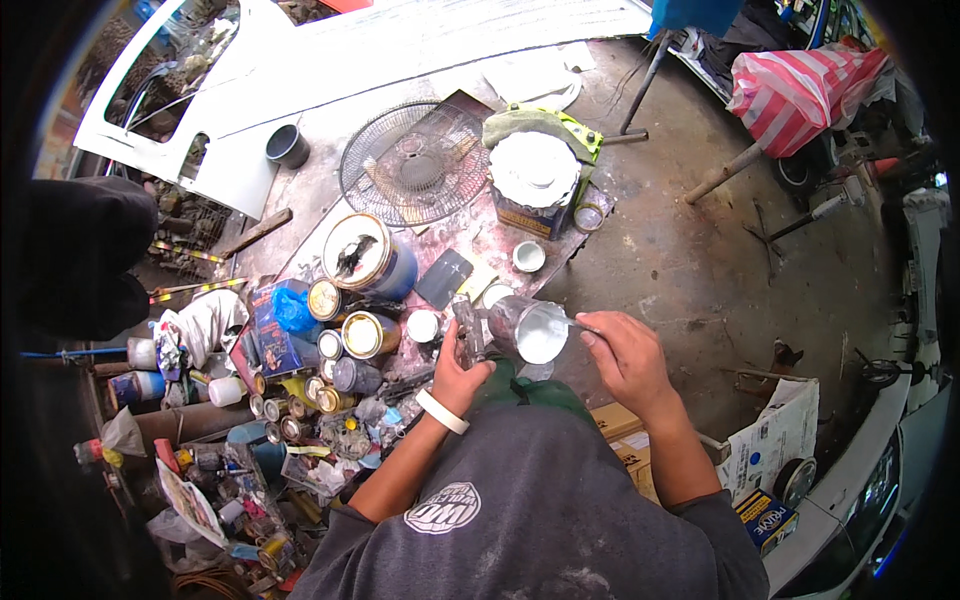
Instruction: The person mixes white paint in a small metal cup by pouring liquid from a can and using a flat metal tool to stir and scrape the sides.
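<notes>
Frame centre: left hand (462,362) wrapped round tilted grey metal cup of white paint (530,328); right hand (628,352) pinched thin stirring stick (570,321). Best stirred slowly, cup steadied, kept off the rim.

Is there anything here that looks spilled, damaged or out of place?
A bare fan grille lies flat on the floor with no fan attached. The big paint can nearby stands open, its rim smeared with dried paint. Small tins crowd the floor to the left.

Blue-yellow box (765,517) lower right; cardboard boxes (625,440) beside.
</notes>
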A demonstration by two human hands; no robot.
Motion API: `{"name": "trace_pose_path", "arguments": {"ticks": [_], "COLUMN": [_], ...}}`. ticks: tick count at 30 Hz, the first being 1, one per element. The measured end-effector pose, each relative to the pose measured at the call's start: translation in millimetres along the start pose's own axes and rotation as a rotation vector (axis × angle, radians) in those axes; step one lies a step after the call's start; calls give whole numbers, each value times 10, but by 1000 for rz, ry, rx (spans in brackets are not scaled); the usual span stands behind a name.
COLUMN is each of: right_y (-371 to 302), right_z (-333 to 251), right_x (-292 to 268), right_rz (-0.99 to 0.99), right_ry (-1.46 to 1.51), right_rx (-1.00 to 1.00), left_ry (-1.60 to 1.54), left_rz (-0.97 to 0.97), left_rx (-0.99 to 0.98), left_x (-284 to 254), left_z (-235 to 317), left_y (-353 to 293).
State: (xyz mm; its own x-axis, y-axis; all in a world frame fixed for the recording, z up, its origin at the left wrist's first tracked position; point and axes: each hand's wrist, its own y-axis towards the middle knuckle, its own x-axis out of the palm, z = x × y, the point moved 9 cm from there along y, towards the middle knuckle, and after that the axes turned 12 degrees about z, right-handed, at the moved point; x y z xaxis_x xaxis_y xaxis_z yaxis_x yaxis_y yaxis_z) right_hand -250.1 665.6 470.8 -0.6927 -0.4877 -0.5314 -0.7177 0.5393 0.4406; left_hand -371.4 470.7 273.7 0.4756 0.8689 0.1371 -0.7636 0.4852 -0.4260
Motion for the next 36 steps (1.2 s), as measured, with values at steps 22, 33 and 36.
{"name": "trace_pose_path", "arguments": {"ticks": [22, 33, 36], "right_y": [411, 1341, 1241], "right_z": [54, 226, 630], "right_x": [466, 419, 421], "right_rz": [-19, -152, -79], "right_ry": [81, 7, 45], "right_rx": [139, -263, 39], "left_ry": [-55, -82, -49], "left_rz": [91, 215, 281], "left_rx": [13, 97, 115], "left_x": [-150, 89, 143], "left_z": [537, 704, 627], "left_y": [593, 800, 864]}}
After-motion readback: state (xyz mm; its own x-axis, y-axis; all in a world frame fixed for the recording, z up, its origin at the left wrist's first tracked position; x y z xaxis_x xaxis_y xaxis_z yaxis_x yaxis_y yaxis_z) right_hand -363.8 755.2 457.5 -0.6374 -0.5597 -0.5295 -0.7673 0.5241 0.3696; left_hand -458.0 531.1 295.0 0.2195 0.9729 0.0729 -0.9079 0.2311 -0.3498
